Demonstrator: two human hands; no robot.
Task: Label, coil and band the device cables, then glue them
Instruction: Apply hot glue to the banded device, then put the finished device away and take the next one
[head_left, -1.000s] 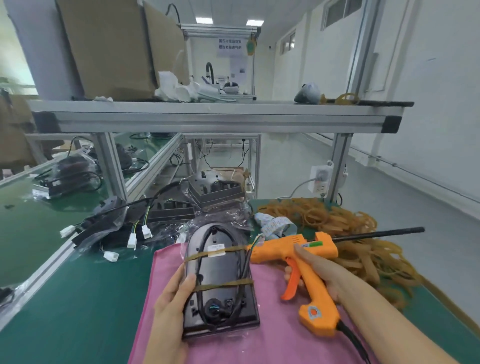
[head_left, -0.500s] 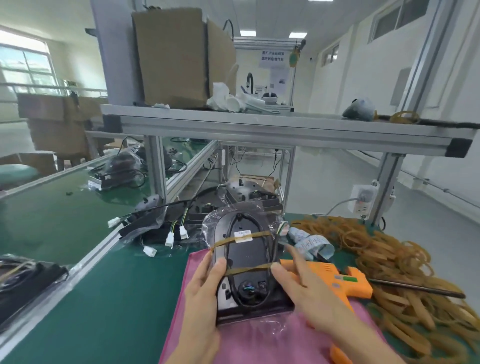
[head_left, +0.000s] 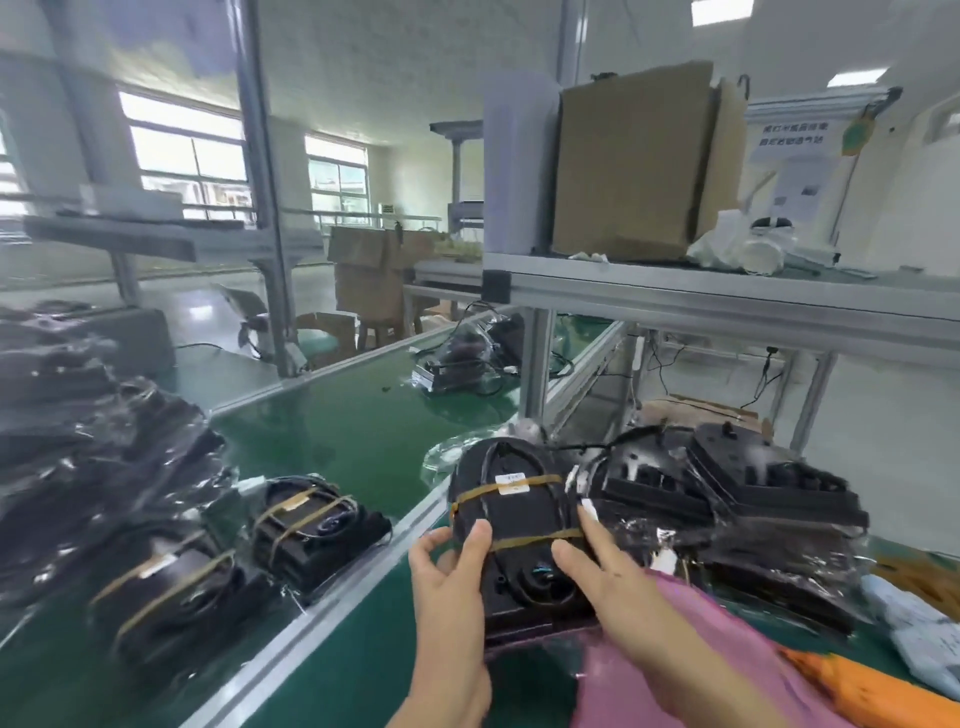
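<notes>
Green matte conveyor belt (head_left: 353, 431) carries glossy bagged units; over its aluminium rail, the left hand (head_left: 452, 571) and right hand (head_left: 608, 577) clasp a black rounded device (head_left: 519, 525), cables tan-banded.

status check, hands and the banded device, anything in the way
Left hand and right hand both gripping the banded device. Two bands and label on. Banded units on the belt to the left, none touching it.
</notes>
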